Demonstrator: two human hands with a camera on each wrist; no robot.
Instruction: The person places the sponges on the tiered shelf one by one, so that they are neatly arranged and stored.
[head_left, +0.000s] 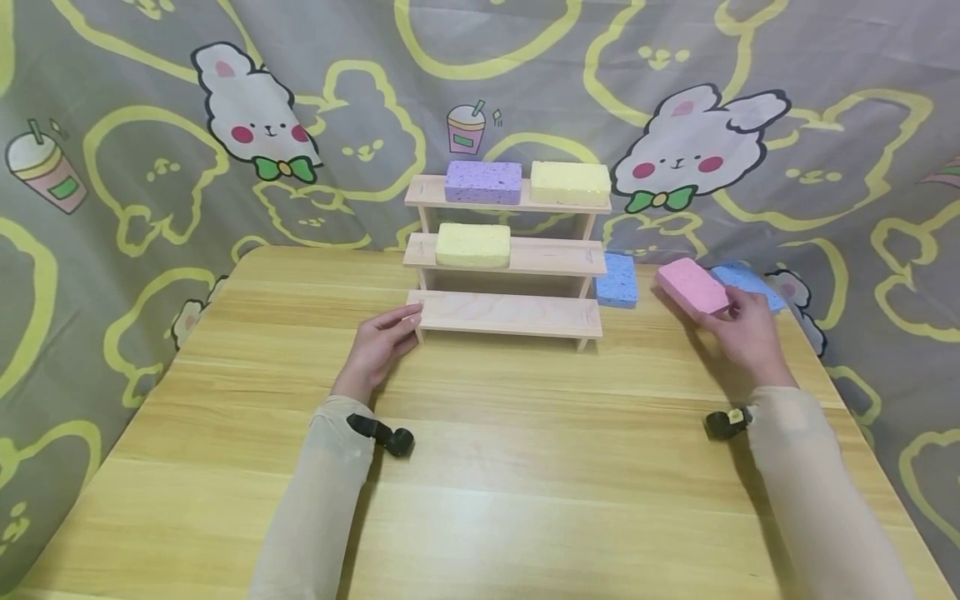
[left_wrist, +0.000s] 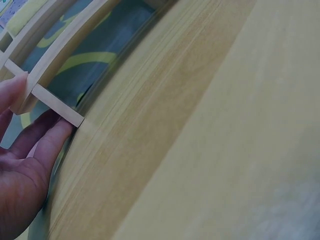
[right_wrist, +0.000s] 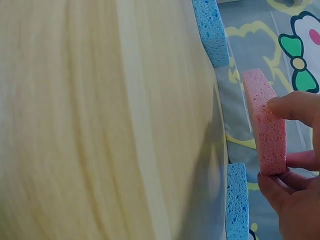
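A three-tier wooden display rack [head_left: 510, 321] stands at the back of the table. At the left end of its lowest tier, my left hand [head_left: 378, 346] holds the board's corner; the left wrist view has fingertips [left_wrist: 19, 87] on the board and others against the leg [left_wrist: 59, 106]. Over on the right, my right hand [head_left: 750, 329] grips a pink sponge [head_left: 690, 287] between thumb and fingers. The right wrist view places this pink sponge [right_wrist: 267, 122] above table level, with blue sponges either side: one [head_left: 617, 281] beside the rack, the other [head_left: 748, 286] partly behind the hand.
On the top tier sit a purple sponge [head_left: 483, 182] and a yellow sponge [head_left: 570, 183]. Another yellow sponge [head_left: 472, 245] occupies the middle tier's left part. A patterned grey curtain [head_left: 360, 125] hangs behind the wooden table [head_left: 480, 467].
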